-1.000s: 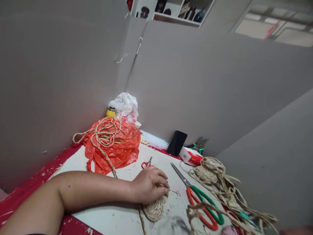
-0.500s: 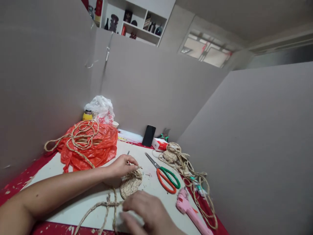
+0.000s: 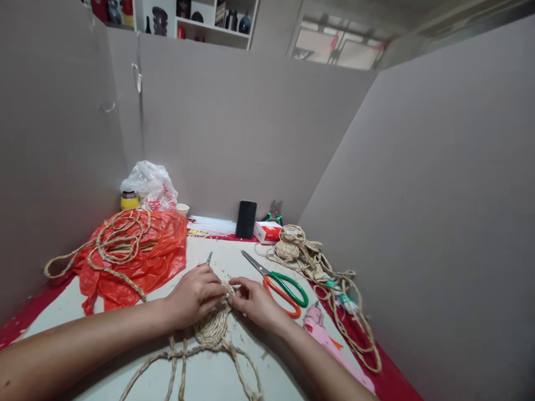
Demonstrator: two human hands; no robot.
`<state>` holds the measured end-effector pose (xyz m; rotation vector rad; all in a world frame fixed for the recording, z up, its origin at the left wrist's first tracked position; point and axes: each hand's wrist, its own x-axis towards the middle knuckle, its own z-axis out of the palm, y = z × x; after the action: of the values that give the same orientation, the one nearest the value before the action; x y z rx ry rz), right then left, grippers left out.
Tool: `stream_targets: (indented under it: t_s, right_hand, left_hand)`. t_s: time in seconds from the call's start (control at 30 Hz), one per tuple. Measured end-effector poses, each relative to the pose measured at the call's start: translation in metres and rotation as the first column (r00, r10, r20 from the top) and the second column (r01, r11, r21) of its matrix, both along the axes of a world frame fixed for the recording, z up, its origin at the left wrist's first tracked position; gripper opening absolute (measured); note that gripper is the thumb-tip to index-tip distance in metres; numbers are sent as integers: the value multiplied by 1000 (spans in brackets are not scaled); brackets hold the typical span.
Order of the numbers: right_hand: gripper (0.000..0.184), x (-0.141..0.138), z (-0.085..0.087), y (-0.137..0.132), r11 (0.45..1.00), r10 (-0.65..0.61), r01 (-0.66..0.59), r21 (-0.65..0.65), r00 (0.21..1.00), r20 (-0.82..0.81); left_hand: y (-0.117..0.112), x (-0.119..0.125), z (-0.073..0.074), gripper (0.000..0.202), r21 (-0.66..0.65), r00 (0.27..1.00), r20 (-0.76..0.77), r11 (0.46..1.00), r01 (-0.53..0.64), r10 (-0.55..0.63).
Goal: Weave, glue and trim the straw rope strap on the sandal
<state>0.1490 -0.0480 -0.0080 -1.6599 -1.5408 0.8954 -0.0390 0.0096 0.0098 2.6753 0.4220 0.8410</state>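
A small coiled mat of braided straw rope (image 3: 211,328) lies on the white board (image 3: 271,356) in front of me. My left hand (image 3: 196,295) is closed over the coil's upper left edge. My right hand (image 3: 253,301) pinches the coil's upper right edge with thumb and fingers. Loose braided rope tails (image 3: 175,362) trail from the coil toward me. Small red-handled scissors (image 3: 208,259) poke out just behind my left hand.
Large orange-and-green scissors (image 3: 280,281) lie right of my hands. A pink glue gun (image 3: 324,334) sits by my right forearm. An orange plastic bag with rope (image 3: 125,250) is at left, straw coils (image 3: 301,250) at right, a black phone (image 3: 246,219) against the grey partition.
My right hand has moved from the near edge up to the coil and pinched its rim. My left hand stays on the coil. The view has tilted and shifted right.
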Motion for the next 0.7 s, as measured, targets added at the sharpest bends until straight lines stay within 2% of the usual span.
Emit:
stream_targets:
  t_s: [0.1,0.17,0.3,0.43,0.6,0.7]
  right_hand:
    - [22,-1,3,0,999,-23,18,-50,995,-99]
    - [24,-1,4,-1,996,-49,36,-78,985,-163]
    - [31,0,-1,-4,987,-78,33,-160,957,-281]
    - [30,3,-10,-3,974,-148,80,-214,935,-322]
    - [31,6,-10,-1,982,-135,98,-164,964,-230]
    - [22,8,-1,-5,990,-137,132,-39,973,-185]
  left_hand:
    - [2,1,-6,18,233,999,-19,971,44,-41]
    - [4,1,-10,17,320,997,-25,945,72,-67]
    - [9,0,-16,17,346,994,-30,932,109,-105]
    - [12,-2,-20,20,365,988,-98,919,146,-118]
    - [14,-1,-21,21,357,989,-93,924,137,-111]
    - [13,1,-19,20,338,994,-70,935,106,-87]
